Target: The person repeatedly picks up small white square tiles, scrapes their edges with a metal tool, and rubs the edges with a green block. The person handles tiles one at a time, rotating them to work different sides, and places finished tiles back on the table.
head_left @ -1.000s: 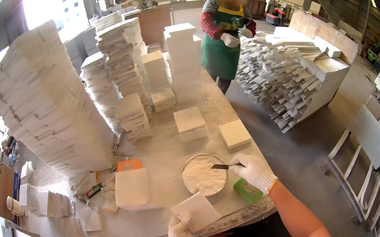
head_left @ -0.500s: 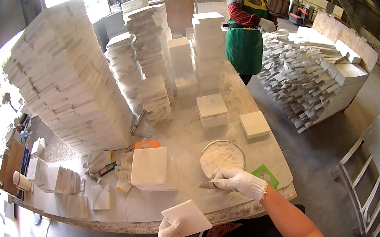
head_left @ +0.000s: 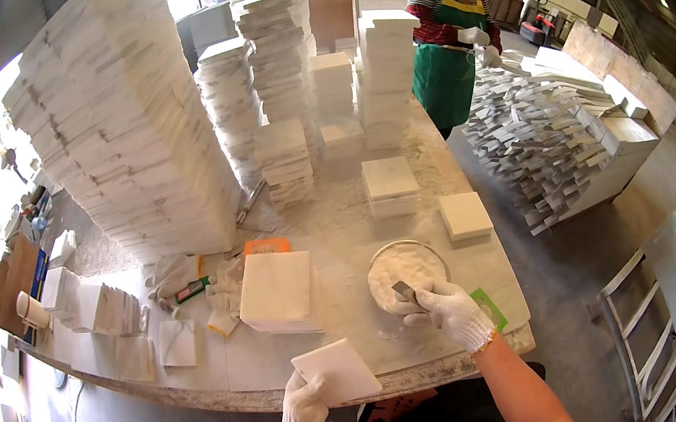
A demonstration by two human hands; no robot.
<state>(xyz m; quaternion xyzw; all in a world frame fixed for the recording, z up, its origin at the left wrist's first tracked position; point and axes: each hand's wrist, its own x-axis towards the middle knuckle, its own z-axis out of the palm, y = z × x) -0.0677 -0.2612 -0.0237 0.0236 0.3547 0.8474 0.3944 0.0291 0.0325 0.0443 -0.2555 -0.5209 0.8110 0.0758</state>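
A gloved left hand grips a white square tile by its lower left corner, holding it over the near table edge. The gloved right hand is closed around a scraper, its blade just above a round bowl of white paste. Tile stacks stand behind.

White knitted cloth gloves cover the left hand and right hand. The held tile looks smooth, matt white stone. The scraper blade is dull metal. The bowl holds rough white paste. The table is dusty, matt stone.
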